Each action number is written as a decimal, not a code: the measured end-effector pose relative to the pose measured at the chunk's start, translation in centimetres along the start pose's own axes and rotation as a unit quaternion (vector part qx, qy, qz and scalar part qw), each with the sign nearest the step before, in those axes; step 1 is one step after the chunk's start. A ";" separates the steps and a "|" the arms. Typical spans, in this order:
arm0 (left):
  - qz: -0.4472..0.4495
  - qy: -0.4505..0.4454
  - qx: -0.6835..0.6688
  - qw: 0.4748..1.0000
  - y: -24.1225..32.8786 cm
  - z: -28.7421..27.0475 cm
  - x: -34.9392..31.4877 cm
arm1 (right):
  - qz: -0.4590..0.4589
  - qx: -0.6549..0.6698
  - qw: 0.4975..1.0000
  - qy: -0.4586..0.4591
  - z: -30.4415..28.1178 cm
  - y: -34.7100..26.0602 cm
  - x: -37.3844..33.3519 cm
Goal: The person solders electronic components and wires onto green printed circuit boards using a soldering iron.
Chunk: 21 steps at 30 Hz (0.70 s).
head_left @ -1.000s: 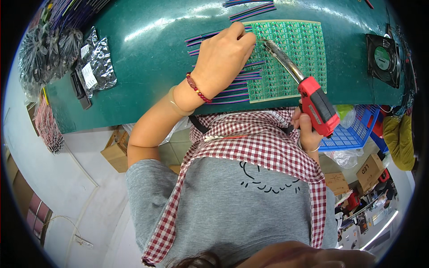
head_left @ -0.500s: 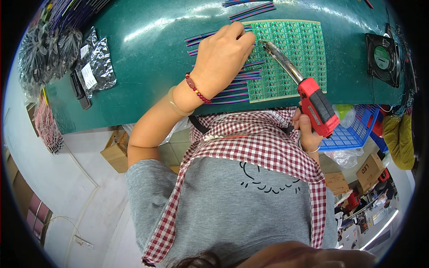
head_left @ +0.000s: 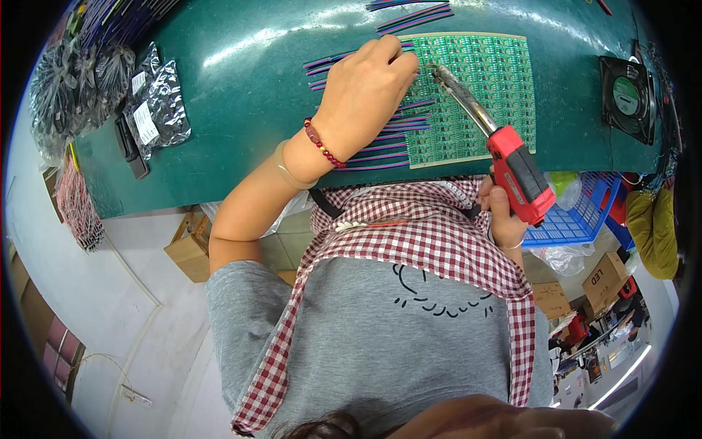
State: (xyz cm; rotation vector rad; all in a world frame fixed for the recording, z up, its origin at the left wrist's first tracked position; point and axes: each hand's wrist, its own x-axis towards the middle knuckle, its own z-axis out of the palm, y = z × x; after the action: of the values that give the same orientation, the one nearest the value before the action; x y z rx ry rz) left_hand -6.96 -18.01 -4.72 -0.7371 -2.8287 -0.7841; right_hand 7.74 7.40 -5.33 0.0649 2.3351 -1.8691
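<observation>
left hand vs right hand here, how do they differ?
The left hand rests on the green circuit panel, fingers pressing striped wires at its edge; the right hand is off the panel at the table edge, gripping the red soldering iron. The left wrist wears a red bead bracelet; the right a thin band. Both are bare.

Left hand [head_left: 369, 91] presses wires [head_left: 380, 143] onto green circuit panel [head_left: 486, 88]; right hand [head_left: 503, 216] grips red soldering gun [head_left: 512, 172].
</observation>
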 end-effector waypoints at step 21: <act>-0.005 -0.006 0.007 1.000 0.0 0.0 0.0 | 0.005 -0.011 1.000 0.006 0.0 0.4 -0.1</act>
State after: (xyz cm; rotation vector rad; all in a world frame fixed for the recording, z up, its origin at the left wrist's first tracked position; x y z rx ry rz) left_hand -6.93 -18.06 -4.71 -0.7287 -2.8486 -0.7617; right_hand 7.92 7.54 -5.67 0.0861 2.3593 -1.8434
